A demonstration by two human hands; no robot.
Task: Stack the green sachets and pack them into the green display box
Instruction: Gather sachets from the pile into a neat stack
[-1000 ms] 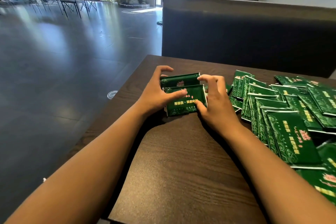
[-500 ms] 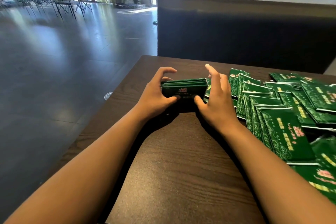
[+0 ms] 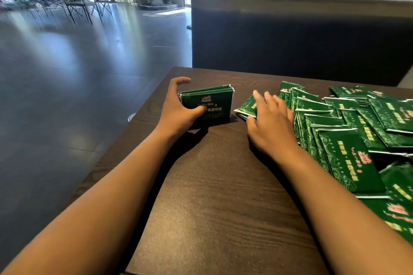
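Note:
A small stack of green sachets stands on edge on the dark wooden table, printed face toward me. My left hand holds it from the left, thumb on the front face and fingers curled over the back. My right hand lies flat with straight fingers on a few loose sachets just right of the stack. A large spread of green sachets overlaps across the right side of the table. No green display box is in view.
A dark upholstered bench back runs behind the table's far edge. The table's left edge drops to a grey tiled floor. Chairs and tables stand far off at the upper left.
My right hand has let go of the stack and moved right onto the loose sachets. The stack has come upright on its edge, held by my left hand alone.

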